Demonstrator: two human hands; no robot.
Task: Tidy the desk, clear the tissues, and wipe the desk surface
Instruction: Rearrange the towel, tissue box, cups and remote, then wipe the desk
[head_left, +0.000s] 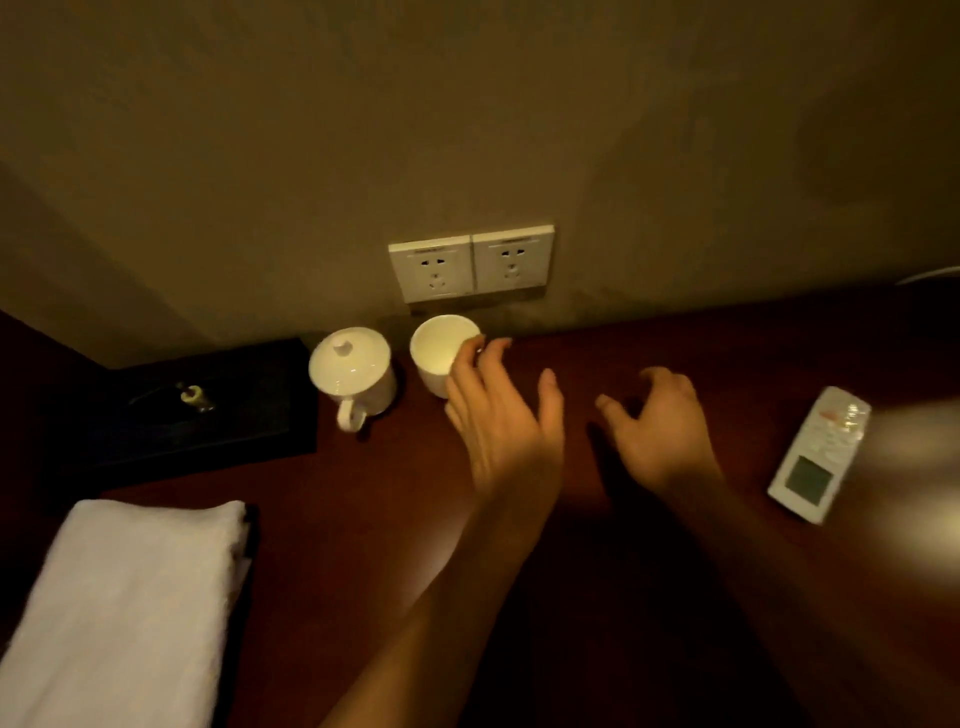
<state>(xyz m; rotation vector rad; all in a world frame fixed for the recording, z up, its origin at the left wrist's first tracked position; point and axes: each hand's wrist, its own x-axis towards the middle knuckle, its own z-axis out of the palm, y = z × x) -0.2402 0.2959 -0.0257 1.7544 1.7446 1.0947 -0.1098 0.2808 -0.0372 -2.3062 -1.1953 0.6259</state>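
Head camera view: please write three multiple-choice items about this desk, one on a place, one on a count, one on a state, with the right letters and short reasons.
1. Where does the remote control lie?
A. right of both hands
B. on the towel
C. inside a cup

2. How many wall sockets show?
A. one
B. two
C. four

3. Which cup carries a lid?
A. the left cup
B. the right cup
C. both

Key: 1 A, it lies beyond the right hand; 2 B, two plates side by side; 3 A, the right cup, by the left hand, stands open.
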